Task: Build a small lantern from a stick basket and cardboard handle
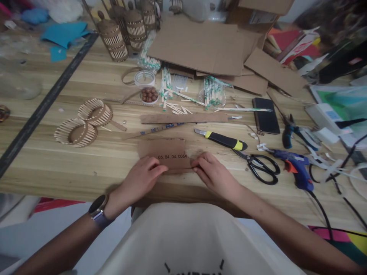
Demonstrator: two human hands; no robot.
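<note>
A small brown cardboard piece [172, 150] with printed digits lies flat before me near the table's front edge. At its lower left, my left hand [145, 172] has its fingers curled over it, thumb along the near edge. My right hand [210, 170] pinches the lower right corner between thumb and fingers. Just beyond the cardboard are a narrow cardboard strip [186, 118] and a thinner strip with blue marks [151, 131]. A yellow-and-black utility knife [225, 140], blade out, lies beyond my right hand, with black-handled scissors [262, 168] to its right.
Two joined stick rings [76, 131] stand at left, near a long black bar [51, 99]. Rightward lie a blue glue gun [296, 166], pliers [291, 131] and a phone [266, 115]. Behind are cardboard sheets [197, 46], bundled sticks [213, 91], a bowl of brown beads [149, 95] and stick lanterns [113, 40].
</note>
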